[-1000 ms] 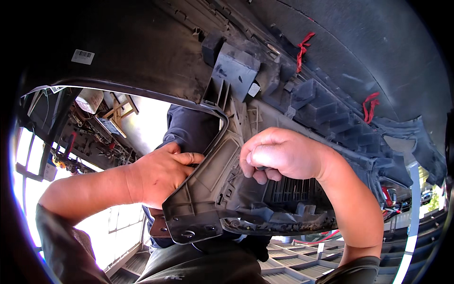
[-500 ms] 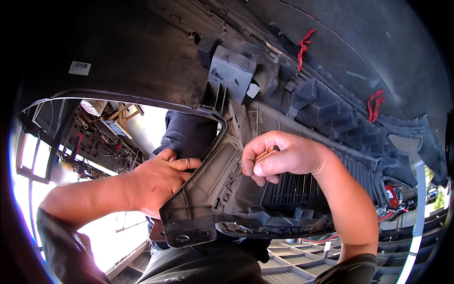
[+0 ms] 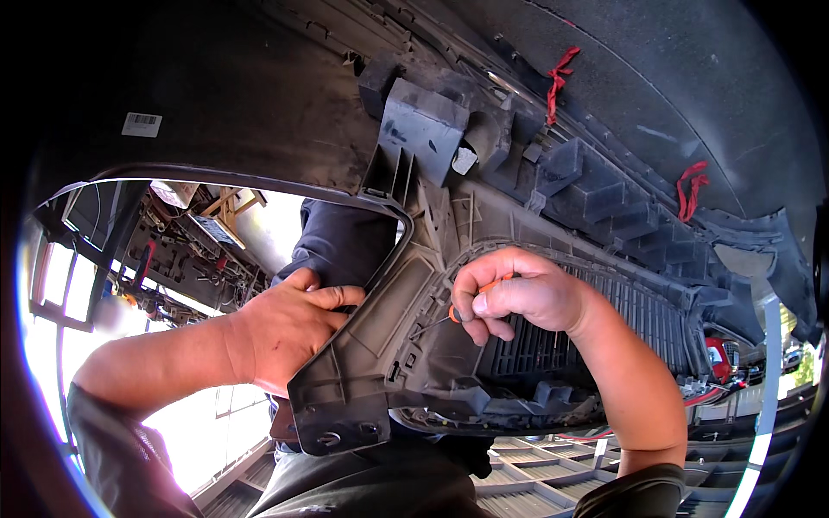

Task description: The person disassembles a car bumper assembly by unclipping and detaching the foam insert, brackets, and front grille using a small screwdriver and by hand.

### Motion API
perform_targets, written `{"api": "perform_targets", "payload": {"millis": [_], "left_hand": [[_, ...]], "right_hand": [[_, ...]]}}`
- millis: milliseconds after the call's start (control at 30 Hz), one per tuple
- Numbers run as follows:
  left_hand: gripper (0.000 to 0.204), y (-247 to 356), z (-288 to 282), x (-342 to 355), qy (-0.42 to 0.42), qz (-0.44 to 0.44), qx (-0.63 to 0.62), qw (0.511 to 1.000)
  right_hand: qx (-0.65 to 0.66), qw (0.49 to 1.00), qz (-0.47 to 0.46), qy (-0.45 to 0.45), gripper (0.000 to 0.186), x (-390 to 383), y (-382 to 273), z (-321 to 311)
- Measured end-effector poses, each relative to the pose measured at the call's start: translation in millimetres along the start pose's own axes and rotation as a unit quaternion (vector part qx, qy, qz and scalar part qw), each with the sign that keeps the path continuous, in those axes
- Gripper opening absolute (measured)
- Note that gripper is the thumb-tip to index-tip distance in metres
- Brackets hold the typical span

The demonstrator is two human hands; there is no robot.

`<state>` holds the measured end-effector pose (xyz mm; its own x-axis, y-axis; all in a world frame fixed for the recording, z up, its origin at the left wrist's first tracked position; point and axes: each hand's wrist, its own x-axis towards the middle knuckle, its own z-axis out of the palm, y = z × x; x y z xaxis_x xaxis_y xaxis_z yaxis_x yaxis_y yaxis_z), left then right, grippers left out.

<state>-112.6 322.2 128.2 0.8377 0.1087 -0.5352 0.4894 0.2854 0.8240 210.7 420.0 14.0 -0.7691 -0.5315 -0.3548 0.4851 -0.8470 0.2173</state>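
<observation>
A large dark plastic car bumper [image 3: 393,302], its ribbed inner side facing me, stretches across the view. My left hand [image 3: 294,332] grips its side edge, some fingertips hidden behind the plastic. In my right hand [image 3: 522,298] is a small screwdriver [image 3: 455,314] with an orange handle, fingers closed around it. Its thin metal shaft points down-left, with the tip at or close to a row of small slots beside the black slatted grille [image 3: 535,350]. Whether the tip touches the plastic, I cannot tell.
A grey foam-like block [image 3: 423,129] sits on the bumper above my hands. Two red ties [image 3: 557,85] hang at the upper right. Through the opening at left, tools and parts [image 3: 199,263] lie on the ground. Metal slatted flooring [image 3: 535,475] shows below.
My right hand has shifted slightly down and turned, showing more of the screwdriver's orange handle and shaft. The left hand keeps its grip on the bumper edge.
</observation>
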Motion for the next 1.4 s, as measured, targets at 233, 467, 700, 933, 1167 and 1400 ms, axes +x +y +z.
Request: {"api": "perform_targets", "payload": {"millis": [233,467,700,933,1167,1400], "left_hand": [[0.055,-1,0,3,-0.02,0.002,0.011,1.0],[0.057,0,0,6,-0.047,0.008,0.058,0.997],[0.059,2,-5,6,-0.044,0.005,0.036,0.998],[0.06,3,-2,7,-0.012,0.003,0.017,1.0],[0.057,7,-3,6,-0.024,-0.006,0.053,0.998],[0.058,13,-1,7,-0.034,-0.016,0.08,0.996]], "right_hand": [[0.042,0.999,-0.021,-0.018,0.024,6,25,-16],[0.024,0.996,-0.082,-0.024,0.03,13,34,-26],[0.021,0.993,-0.108,0.034,0.031,15,45,-27],[-0.002,0.993,-0.112,0.04,0.032,19,42,-26],[-0.018,0.996,-0.088,0.026,0.032,16,33,-24],[-0.02,0.991,-0.114,0.064,0.022,18,32,-4]]}}
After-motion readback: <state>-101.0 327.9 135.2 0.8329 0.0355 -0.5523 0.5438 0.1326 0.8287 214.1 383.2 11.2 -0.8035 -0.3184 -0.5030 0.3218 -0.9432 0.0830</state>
